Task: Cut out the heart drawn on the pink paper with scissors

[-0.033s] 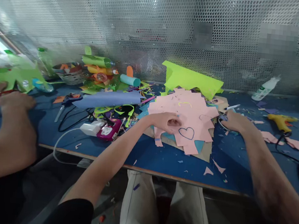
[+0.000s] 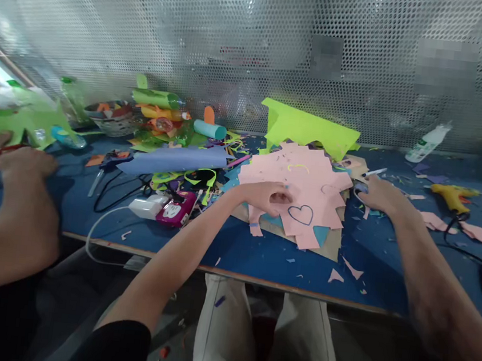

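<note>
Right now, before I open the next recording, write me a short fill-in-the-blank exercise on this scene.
The left hand is over a spread of ______ paper.
Beside that hand, a dark outline has the shape of a ______.
The hot glue gun has a body coloured ______.
Behind the tabletop, the metal panel is full of small ______.
Missing words: pink; heart; yellow; holes.

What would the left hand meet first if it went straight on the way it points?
Probably the pink paper itself, near the dark heart outline: the left hand points rightward, low over that sheet. Depth is unclear, so its fingertips may already be touching.
</note>
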`<control>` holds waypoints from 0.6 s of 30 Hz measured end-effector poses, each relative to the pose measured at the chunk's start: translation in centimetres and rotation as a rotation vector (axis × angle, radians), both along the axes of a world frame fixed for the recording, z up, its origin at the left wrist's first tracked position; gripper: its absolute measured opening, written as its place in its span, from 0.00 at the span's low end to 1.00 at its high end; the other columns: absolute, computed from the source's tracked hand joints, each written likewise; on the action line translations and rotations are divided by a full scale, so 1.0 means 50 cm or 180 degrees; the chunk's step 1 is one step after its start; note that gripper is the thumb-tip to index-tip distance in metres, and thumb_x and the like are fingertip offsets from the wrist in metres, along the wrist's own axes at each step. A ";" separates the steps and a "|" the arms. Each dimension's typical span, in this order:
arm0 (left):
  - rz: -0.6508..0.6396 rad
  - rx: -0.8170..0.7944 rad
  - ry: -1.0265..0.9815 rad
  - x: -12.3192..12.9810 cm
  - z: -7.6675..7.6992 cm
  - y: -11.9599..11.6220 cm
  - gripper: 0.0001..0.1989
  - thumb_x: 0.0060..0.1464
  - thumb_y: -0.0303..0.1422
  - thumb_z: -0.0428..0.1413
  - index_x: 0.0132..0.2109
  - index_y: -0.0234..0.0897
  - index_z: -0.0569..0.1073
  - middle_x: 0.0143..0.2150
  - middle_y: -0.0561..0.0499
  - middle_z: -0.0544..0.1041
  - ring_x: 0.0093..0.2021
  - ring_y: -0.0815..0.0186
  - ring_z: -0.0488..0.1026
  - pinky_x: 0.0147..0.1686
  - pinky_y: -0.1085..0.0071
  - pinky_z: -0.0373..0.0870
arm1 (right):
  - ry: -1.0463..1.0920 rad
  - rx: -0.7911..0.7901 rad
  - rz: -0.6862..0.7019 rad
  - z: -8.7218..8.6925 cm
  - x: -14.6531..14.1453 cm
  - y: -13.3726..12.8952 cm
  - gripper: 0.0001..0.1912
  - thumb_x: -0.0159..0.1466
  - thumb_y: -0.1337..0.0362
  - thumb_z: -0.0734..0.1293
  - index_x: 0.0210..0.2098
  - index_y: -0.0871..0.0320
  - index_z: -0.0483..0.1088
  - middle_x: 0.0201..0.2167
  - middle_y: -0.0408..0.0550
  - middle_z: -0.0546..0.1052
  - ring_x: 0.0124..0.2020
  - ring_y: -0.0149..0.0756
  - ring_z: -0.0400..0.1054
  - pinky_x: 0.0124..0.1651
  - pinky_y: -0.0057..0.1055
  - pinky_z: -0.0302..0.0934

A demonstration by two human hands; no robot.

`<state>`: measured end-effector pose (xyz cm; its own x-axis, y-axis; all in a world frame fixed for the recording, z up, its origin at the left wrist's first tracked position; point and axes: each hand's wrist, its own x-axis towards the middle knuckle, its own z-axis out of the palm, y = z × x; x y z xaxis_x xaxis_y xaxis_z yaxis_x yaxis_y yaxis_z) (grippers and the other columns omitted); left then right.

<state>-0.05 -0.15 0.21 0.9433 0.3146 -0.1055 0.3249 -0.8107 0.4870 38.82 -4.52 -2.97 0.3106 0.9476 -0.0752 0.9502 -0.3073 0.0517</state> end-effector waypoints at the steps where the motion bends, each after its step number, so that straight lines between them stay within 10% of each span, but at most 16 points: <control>1: 0.0021 0.0061 0.0059 0.001 0.003 -0.005 0.33 0.51 0.42 0.59 0.65 0.45 0.69 0.64 0.43 0.69 0.56 0.56 0.72 0.46 0.66 0.71 | -0.0014 0.0141 -0.0048 0.000 0.006 0.000 0.31 0.63 0.55 0.68 0.60 0.65 0.59 0.50 0.72 0.76 0.50 0.64 0.75 0.44 0.44 0.66; 10: 0.0219 0.1237 0.0149 0.046 -0.004 -0.043 0.21 0.52 0.33 0.54 0.54 0.42 0.74 0.53 0.47 0.78 0.44 0.60 0.76 0.34 0.68 0.65 | -0.0095 0.1602 -0.0231 0.002 0.022 -0.017 0.36 0.59 0.60 0.71 0.63 0.56 0.56 0.54 0.64 0.72 0.55 0.58 0.70 0.52 0.44 0.61; 18: 0.0450 0.1867 0.0213 0.017 -0.005 -0.020 0.26 0.49 0.32 0.59 0.57 0.40 0.74 0.59 0.41 0.75 0.53 0.52 0.73 0.50 0.59 0.67 | 0.0692 0.1987 -0.0679 -0.013 0.037 -0.013 0.45 0.53 0.45 0.73 0.63 0.57 0.57 0.56 0.66 0.70 0.62 0.63 0.61 0.60 0.52 0.54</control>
